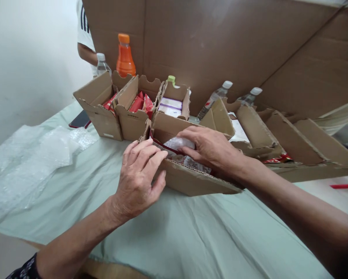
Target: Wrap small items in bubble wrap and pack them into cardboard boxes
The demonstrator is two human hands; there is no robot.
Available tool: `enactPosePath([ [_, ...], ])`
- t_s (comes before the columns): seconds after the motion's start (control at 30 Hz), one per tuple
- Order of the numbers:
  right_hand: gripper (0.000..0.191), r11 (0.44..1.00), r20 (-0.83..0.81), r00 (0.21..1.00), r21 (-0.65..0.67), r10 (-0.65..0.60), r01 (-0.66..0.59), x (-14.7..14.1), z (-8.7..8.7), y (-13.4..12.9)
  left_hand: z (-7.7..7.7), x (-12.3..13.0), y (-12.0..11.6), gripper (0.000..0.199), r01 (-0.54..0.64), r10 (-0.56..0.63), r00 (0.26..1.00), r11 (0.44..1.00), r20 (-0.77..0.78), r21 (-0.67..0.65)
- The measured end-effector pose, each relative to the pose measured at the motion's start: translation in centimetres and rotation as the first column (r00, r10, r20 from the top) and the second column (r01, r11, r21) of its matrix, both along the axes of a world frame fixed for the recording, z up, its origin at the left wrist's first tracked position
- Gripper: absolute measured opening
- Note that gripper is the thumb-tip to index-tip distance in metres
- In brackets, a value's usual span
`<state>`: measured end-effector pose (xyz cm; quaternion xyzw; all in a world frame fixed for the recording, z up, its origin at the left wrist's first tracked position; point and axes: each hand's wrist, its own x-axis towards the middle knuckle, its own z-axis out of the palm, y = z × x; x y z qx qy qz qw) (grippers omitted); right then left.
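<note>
A long, low cardboard box (pixel 191 179) lies in front of me on the green cloth. My right hand (pixel 209 149) reaches into it, thumb and fingers closed on a clump of bubble wrap (pixel 176 143). Under that wrap are packets with red and patterned surfaces, partly hidden by my hand. At the box's left end, my left hand (pixel 142 176) rests its outstretched fingers by the cardboard edge, apart from one another and holding nothing visible.
Behind stand open cardboard boxes with red packets (pixel 137 102) and a white-purple carton (pixel 170 106). Bottles, one orange (pixel 125 56), stand behind them against a large cardboard panel (pixel 220 46). Loose bubble wrap (pixel 40 155) lies left, near a dark phone (pixel 80 119). A person's arm (pixel 87 53) shows at the back.
</note>
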<state>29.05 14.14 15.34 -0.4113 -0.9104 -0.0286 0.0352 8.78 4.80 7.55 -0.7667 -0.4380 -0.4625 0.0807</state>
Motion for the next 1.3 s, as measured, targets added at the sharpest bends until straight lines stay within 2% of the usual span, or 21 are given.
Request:
enactPosePath([
  [0.1,0.019,0.991,0.193,0.980,0.126,-0.059,0.035,-0.1,0.8,-0.5,-0.1,-0.1,-0.2,0.043,0.013,-0.013,1.000,1.000,0.008,0.000],
  [0.17,0.021,0.984,0.248,0.963,0.162,-0.109,0.070,-0.2,1.2,-0.7,-0.1,-0.1,-0.4,0.043,0.018,-0.018,1.000,1.000,0.015,0.001],
  [0.33,0.020,0.987,0.146,0.983,0.131,-0.113,0.094,0.0,0.8,-0.1,-0.2,-0.1,-0.6,0.045,0.021,-0.021,0.999,1.000,0.035,-0.006],
  [0.47,0.017,0.982,0.212,0.966,0.143,-0.148,0.119,-0.3,0.5,0.4,-0.3,-0.2,-0.8,0.043,0.028,-0.028,0.999,1.000,0.038,-0.001],
  [0.57,0.019,0.981,0.181,0.972,0.152,-0.151,0.124,-1.0,0.7,0.5,-0.4,-0.2,-0.9,0.045,0.031,-0.031,0.999,1.000,0.037,-0.005],
  [0.67,0.017,0.988,0.130,0.981,0.084,-0.144,0.133,-1.6,1.0,1.0,-0.5,-0.2,-1.0,0.047,0.030,-0.029,0.999,1.000,0.044,-0.011],
  [0.8,0.012,0.979,0.131,0.979,-0.110,-0.154,0.169,-1.8,1.1,1.9,-0.6,-0.2,-1.0,0.047,0.027,-0.026,0.998,1.000,0.053,-0.013],
  [0.93,0.008,0.979,0.014,0.988,-0.133,-0.151,0.152,-1.5,0.6,2.2,-0.6,-0.2,-1.1,0.045,0.039,-0.039,0.998,0.999,0.058,-0.010],
  [1.0,0.010,0.973,-0.035,0.989,-0.189,-0.145,0.135,-1.4,0.5,2.2,-0.6,-0.3,-1.1,0.044,0.042,-0.042,0.997,0.999,0.061,-0.005],
  [1.1,0.009,0.949,0.045,0.988,-0.278,-0.145,0.152,-1.3,0.4,2.1,-0.7,-0.3,-1.0,0.043,0.038,-0.038,0.997,0.999,0.062,0.004],
  [1.13,0.008,0.955,0.110,0.983,-0.241,-0.149,0.171,-1.3,0.4,2.0,-0.7,-0.3,-1.0,0.042,0.038,-0.038,0.997,0.999,0.060,0.005],
  [1.2,0.010,0.979,0.246,0.956,-0.081,-0.161,0.185,-1.5,0.4,1.6,-0.8,-0.3,-1.0,0.042,0.042,-0.042,0.997,0.999,0.061,0.007],
  [1.3,0.020,0.989,0.377,0.916,0.105,-0.135,0.102,-1.6,0.2,0.7,-1.0,-0.3,-1.0,0.043,0.047,-0.048,0.996,0.999,0.070,0.010],
])
